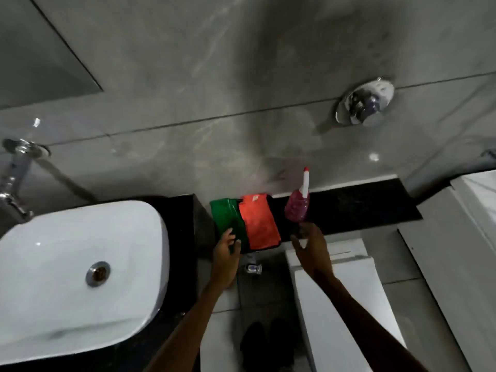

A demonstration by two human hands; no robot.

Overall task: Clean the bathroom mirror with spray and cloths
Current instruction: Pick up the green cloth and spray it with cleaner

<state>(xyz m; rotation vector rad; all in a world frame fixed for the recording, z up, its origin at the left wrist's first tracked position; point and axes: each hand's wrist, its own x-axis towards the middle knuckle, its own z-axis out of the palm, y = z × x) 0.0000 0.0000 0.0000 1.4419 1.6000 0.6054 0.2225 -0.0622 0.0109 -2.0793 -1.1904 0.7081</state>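
Observation:
A green cloth (pixel 226 218) and an orange cloth (pixel 259 224) lie side by side on a black stone ledge (pixel 362 202). To their right stands a pink spray bottle (pixel 296 206) with a white and red nozzle. My left hand (pixel 226 249) hovers at the green cloth's near edge, fingers apart, thumb touching or just over it. My right hand (pixel 311 247) is open just below the bottle, holding nothing. A corner of the mirror (pixel 40 57) shows at the upper left on the grey wall.
A white basin (pixel 67 264) on a black counter fills the left, with a chrome tap (pixel 13 183) above it. A white toilet lid (pixel 341 304) lies under my right arm. A chrome wall valve (pixel 365 103) sits upper right. My dark shoes (pixel 265 342) are on the floor.

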